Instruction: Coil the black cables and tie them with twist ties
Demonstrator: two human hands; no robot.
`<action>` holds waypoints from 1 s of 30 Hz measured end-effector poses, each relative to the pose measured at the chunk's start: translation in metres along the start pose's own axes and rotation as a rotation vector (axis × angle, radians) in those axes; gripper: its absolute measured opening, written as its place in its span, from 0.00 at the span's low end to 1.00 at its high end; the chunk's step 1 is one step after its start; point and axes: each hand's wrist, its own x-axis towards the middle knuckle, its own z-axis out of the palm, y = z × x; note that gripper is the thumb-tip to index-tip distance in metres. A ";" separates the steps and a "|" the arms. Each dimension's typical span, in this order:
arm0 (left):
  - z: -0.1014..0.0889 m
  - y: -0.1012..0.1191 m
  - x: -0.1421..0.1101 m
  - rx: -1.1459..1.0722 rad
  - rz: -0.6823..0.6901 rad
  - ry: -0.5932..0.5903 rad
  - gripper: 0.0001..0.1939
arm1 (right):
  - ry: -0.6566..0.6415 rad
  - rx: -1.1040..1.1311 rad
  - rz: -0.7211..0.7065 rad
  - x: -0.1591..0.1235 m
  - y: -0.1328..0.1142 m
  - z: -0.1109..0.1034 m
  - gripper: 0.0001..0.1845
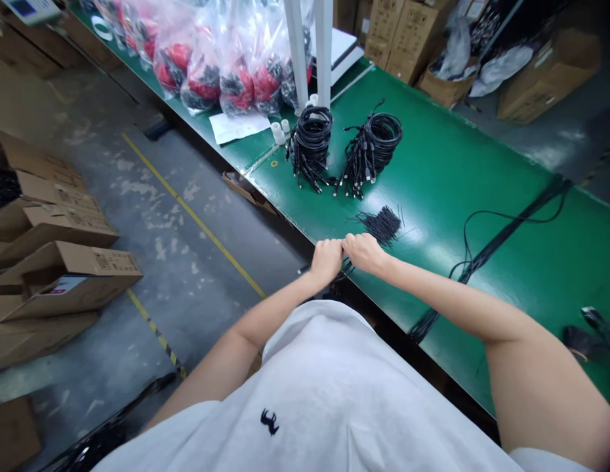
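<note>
My left hand and my right hand meet knuckle to knuckle just over the table's near edge, both with curled fingers. A black cable shows below and between them; the fingers hide most of it. Right beyond my right hand lies a loose pile of short black ties. Farther up the table are two stacks of coiled black cables, the left stack and the right stack, with their plugs pointing toward me.
Bagged red and black bundles line the far left of the green table. White posts rise behind the coils. Long black cables cross the table on the right. Open cardboard boxes stand on the floor at left.
</note>
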 end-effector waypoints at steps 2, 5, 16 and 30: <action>0.017 0.015 -0.014 -0.179 0.024 0.012 0.24 | -0.013 0.000 0.072 0.003 0.011 0.007 0.16; 0.016 0.016 -0.030 -0.386 0.261 -0.137 0.25 | -0.015 -0.001 0.085 -0.004 0.017 0.016 0.15; 0.017 0.014 0.014 -0.378 -0.127 -0.056 0.14 | 0.018 0.230 0.121 0.000 0.016 0.025 0.17; 0.029 0.018 0.046 -1.221 -0.338 0.229 0.09 | 0.337 1.403 0.605 0.010 0.011 0.046 0.16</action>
